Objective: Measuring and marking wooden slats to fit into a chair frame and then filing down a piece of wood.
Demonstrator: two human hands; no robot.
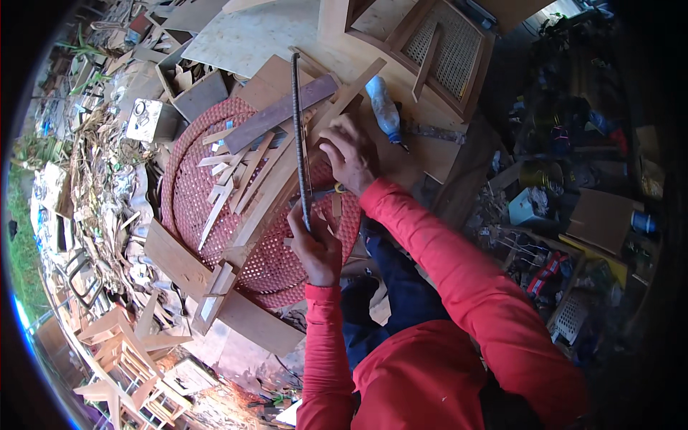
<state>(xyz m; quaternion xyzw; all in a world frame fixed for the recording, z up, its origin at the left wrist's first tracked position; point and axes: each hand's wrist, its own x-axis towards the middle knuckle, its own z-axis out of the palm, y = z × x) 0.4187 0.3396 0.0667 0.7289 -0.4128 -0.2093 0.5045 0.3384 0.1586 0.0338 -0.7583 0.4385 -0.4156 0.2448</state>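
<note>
My left hand (315, 251) is closed round the lower end of a bow saw (297, 107), whose frame is a dark, ribbed, slightly curved rod. A thin line, seemingly its blade, runs close along the right of the rod. The saw crosses over a long wooden board (269, 208) that slants from upper right to lower left. My right hand (352, 154) is beside the upper part of that board, thumb and fingers apart and loosely bent. Whether its fingertips touch the wood is hard to tell. Several thin wood strips (247, 175) and a purplish-brown slat (283, 115) lie left of the saw.
Beneath the wood is a round red woven seat (190, 186). A clear plastic bottle with a blue cap (385, 107) lies on the wooden worktop, near a cane-panelled frame (444, 54). Scrap wood (107, 136) fills the left; boxes and a cardboard piece (602, 221) clutter the right.
</note>
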